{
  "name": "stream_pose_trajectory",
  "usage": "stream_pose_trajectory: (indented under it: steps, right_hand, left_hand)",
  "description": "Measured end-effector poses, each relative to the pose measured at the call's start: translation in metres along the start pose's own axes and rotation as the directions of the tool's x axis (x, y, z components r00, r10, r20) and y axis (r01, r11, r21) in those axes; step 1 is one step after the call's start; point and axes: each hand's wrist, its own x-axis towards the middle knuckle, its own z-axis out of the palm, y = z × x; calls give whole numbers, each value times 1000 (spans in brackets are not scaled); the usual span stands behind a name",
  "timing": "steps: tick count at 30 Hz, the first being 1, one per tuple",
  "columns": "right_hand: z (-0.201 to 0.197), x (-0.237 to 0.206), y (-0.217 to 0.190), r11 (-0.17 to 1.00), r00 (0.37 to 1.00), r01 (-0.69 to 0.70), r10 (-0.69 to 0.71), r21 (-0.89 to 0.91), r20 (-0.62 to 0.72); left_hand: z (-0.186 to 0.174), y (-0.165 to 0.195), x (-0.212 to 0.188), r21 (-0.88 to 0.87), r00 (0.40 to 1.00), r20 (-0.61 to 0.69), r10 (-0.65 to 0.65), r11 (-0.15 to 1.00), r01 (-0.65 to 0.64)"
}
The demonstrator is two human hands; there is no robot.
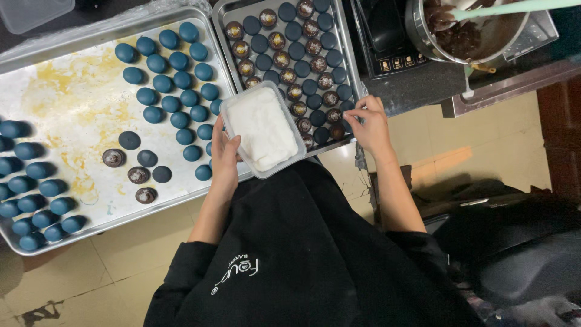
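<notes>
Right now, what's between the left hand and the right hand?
In the head view, the clear plastic tub of white flakes, held by the left hand, sits between it and the right hand, over the smaller tray's corner.

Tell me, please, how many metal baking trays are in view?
2. The large tray lies at left, holding blue shells. The smaller tray sits at upper centre, partly covered by the plastic tub the left hand holds.

A dark worktop [417, 85] carries 2 metal trays side by side: a large tray [72, 91] of blue shells and a smaller tray [233, 9], beside a black cooker [387, 42] bearing a pot [423, 36]
</notes>
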Motion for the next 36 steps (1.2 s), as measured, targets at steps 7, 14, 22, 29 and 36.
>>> stream_pose_trajectory:
  steps: [7, 14, 22, 29, 36]
  right_hand:
    - [-1, -3, -4, 998, 999, -45, 44, 50, 12]
    - [2, -2, 0, 999, 1000, 6, -6, 48, 10]
    - [-1, 1, -8, 998, 1000, 13, -13, 59, -13]
    - [-12, 7, -74, 964, 995, 85, -96, 252, 30]
    - [-17, 19, -138, 914, 871, 405, -378, -24, 315]
  left_hand:
    - [-1, -4, 2, 24, 1000, 1, -18, 1000, 18]
    - [-4, -11, 2, 73, 1000, 1, -18, 997, 18]
    - [4, -3, -1, -7, 999, 36, -30, 1000, 30]
    - [11, -3, 2, -57, 994, 107, 16, 998, -10]
    - [24, 4, -2, 14, 990, 122, -65, 998, 64]
